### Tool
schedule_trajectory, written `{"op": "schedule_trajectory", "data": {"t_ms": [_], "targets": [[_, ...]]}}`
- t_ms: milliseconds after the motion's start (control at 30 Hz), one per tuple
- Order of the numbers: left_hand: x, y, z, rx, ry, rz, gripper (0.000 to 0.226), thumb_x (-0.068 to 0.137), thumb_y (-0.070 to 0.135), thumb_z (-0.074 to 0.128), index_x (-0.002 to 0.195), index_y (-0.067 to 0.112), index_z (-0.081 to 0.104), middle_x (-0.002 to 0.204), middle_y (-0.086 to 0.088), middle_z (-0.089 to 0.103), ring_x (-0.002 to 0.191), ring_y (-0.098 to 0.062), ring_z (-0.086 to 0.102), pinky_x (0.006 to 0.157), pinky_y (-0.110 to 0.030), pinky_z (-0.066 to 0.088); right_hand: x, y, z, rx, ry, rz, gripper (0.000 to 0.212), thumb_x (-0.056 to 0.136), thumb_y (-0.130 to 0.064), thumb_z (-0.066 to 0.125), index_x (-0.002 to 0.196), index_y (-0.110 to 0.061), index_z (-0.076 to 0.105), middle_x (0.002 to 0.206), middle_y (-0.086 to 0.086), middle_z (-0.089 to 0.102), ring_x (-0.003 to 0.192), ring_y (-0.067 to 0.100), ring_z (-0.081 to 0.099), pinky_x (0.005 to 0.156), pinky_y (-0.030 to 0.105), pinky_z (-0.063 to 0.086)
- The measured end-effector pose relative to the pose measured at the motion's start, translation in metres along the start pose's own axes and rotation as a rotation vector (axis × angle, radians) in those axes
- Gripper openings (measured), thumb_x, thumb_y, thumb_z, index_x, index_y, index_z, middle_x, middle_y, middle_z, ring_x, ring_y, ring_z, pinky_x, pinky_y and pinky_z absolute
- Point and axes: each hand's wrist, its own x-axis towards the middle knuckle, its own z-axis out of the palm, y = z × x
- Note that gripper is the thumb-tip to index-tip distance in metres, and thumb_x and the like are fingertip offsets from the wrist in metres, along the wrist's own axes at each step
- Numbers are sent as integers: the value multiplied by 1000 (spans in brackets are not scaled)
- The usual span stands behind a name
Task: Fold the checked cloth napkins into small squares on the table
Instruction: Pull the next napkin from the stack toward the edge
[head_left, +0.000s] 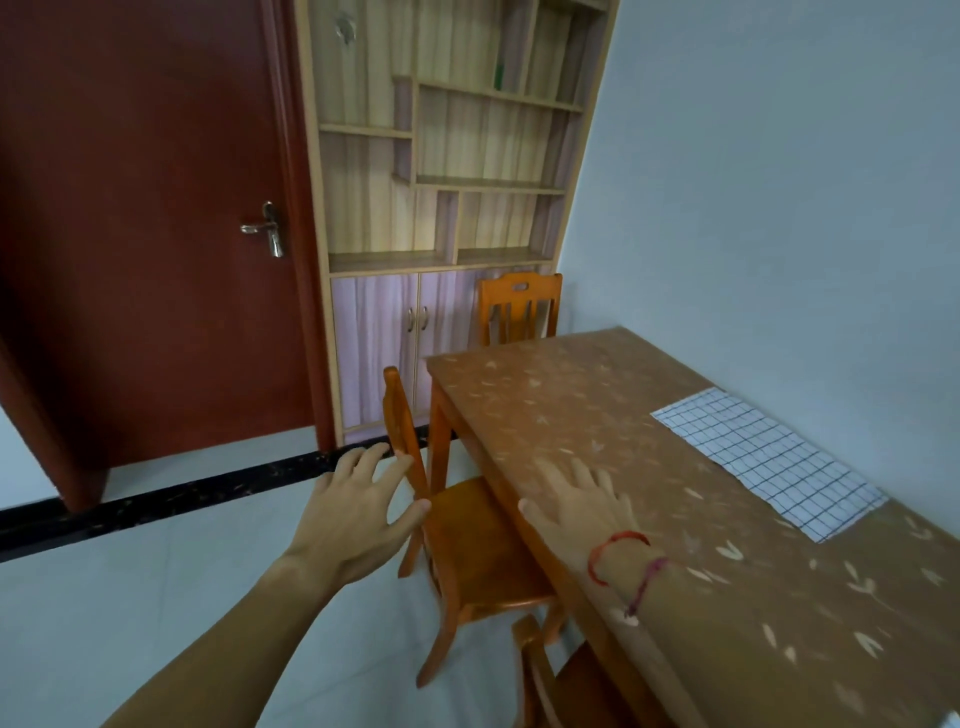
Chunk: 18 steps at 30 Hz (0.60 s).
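The fingers of the left hand were spread, holding nothing, beside the orange wooden chair. The right hand was splayed and empty over the brown leaf-patterned worktop. The white checked cloth napkin lay flat, well apart, by the wall.

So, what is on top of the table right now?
On the table lies a checked napkin, spread flat beside the wall. The right hand, fingers straight, is over the near edge; whether it touches is unclear. Whatever is under the napkin is covered.
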Motion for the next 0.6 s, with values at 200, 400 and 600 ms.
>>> {"op": "schedule_trajectory", "data": {"t_ms": [200,400,600], "targets": [[33,-17,10,45,-39,45,77,85,76,14,149,36,23,160,-2,15,147,-27,12,115,-53,18,30,-19,10,-36,51,19,70,84,-71,23,146,-47,1,160,1,1,146,33,4,115,57,12],[88,-21,27,25,-78,132,92,75,82,-6,152,35,9,162,-1,-2,148,-26,-4,118,-55,6,69,-13,22,-42,113,52,71,86,-70,21,147,-43,-5,160,3,-8,147,31,-5,116,57,6],[166,-19,58,62,-54,227,84,83,79,5,152,32,18,161,-4,7,148,-27,3,115,-57,10,132,4,32,-30,162,126,70,87,-69,22,148,-41,0,159,6,0,146,32,4,115,56,14]]}}
